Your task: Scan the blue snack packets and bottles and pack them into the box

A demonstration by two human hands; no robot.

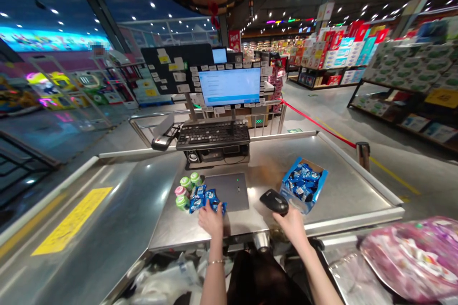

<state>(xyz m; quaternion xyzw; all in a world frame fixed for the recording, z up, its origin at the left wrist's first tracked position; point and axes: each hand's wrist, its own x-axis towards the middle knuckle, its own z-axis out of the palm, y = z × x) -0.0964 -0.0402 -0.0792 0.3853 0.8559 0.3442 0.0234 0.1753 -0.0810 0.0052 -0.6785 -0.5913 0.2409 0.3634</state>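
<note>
Head view: the left grip (211,219) sits low on the steel desk (322,190), its fingers laid over a loose heap of blue foil snack packets (200,198). Whether they have closed on a packet or only rest on top, I cannot tell. The right grip (290,225) is closed around a black handheld barcode scanner (274,201), held just above the desk with its head pointing back toward the left grip.

Just beyond the right grip stands a blue cardboard display box (291,195), tilted and filled with more of the blue packets. Between the two grips lies a grey scanning plate (229,192), with the heap's edge touching it. Just beyond the left grip, a cluster of small round tubs (186,189) with green and pink caps stands against the heap.

Farther ahead of both grips are a black keyboard (213,134) and a monitor (229,86) edged with paper notes. Below the grips lie white plastic bags (164,281), and to the right of the right grip is a blurred pink patterned bag (411,257).
</note>
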